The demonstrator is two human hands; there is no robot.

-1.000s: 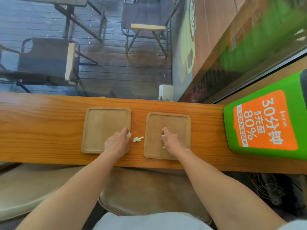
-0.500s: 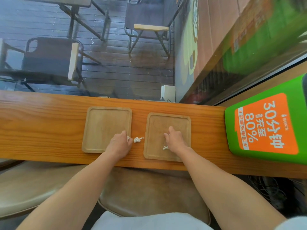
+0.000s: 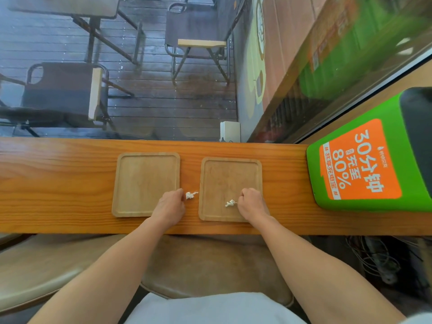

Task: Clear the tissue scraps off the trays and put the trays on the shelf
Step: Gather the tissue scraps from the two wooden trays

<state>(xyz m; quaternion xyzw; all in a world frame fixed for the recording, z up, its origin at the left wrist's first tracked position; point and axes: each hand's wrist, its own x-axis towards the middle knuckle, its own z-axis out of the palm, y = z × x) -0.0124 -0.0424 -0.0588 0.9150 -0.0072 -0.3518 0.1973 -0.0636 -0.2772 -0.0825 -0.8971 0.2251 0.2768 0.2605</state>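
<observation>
Two trays mid-frame: left hand curled beside bench scrap; right hand pinching scrap on right tray.

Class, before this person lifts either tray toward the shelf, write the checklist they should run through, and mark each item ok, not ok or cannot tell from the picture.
1. Left tray free of scraps: ok, its visible surface is bare.
2. Right tray free of scraps: not ok, a tissue scrap lies on it beside the right hand.
3. Counter between trays clear: not ok, another scrap lies there by the left hand.
4. Hands free to lift: cannot tell, both are curled.
5. Shelf reachable: cannot tell, no shelf in view.
</observation>
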